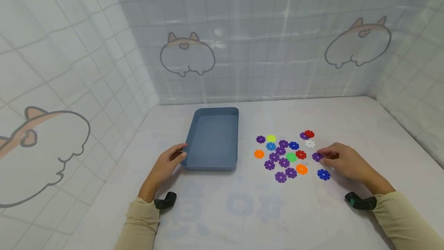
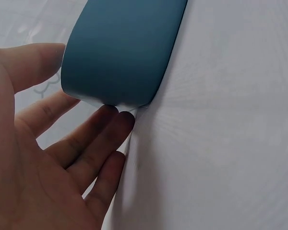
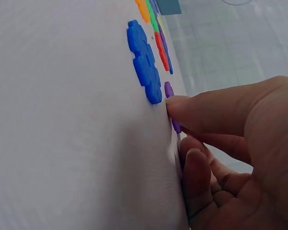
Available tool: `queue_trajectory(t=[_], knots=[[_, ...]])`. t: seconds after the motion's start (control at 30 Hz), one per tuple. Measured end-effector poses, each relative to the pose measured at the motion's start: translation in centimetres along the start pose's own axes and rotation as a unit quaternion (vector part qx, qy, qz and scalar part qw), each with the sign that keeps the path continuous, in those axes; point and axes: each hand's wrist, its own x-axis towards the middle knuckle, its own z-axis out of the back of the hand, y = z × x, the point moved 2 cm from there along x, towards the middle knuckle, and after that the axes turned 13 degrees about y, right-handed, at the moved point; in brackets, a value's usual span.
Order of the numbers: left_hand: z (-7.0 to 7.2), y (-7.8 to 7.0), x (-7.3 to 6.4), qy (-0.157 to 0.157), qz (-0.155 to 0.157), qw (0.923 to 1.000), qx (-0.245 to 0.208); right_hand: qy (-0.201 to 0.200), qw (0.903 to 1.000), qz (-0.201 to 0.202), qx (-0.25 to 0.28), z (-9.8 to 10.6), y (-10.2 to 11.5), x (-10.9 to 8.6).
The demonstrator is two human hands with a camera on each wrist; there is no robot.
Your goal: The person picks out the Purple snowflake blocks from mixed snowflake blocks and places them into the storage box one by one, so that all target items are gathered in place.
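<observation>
My right hand (image 1: 341, 159) pinches at a purple snowflake disc (image 1: 317, 157) on the table, at the right side of a loose spread of discs. In the right wrist view the thumb presses the near edge of this purple disc. A blue disc (image 3: 145, 62) lies beside it. My left hand (image 1: 168, 165) touches the outside of a blue-grey tray (image 1: 211, 168) at its near left corner. The left wrist view has the thumb against the tray wall and the other fingers loosely bent by the corner.
Several more snowflake discs lie between tray and right hand: mostly purple, with an orange disc (image 1: 301, 169), a green disc (image 1: 291, 157), a red disc (image 1: 309, 134) and a white disc (image 1: 310, 143). A tiled-pattern cloth wall (image 1: 270, 68) rises behind the white table (image 1: 243, 219).
</observation>
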Motion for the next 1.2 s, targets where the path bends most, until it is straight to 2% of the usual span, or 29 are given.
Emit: queue_trajectory(t=[0.23,0.47,0.7,0.87,1.03,1.2], knots=[[0.1,0.2,0.0,-0.004,-0.003,1.0,0.001,0.011,0.9998,-0.005,0.014,0.1,0.5,0.4],[0.3,3.9,1.4,-0.016,-0.004,0.9997,0.015,0.023,0.9994,0.003,0.025,0.3,0.5,0.8],[-0.1,3.9,1.5,-0.018,-0.011,0.9998,-0.002,0.015,0.9997,-0.006,0.017,-0.2,0.6,0.9],[-0.2,3.9,1.2,-0.024,0.004,0.9993,0.027,0.017,0.9997,-0.006,0.017,-0.6,0.9,0.9],[-0.2,4.0,1.1,-0.036,0.015,0.9977,0.056,0.044,0.999,-0.005,0.013,-0.1,1.4,1.1],[-0.5,4.4,1.3,-0.034,0.021,0.9977,0.056,0.083,0.9964,-0.014,0.01,0.6,1.8,1.5]])
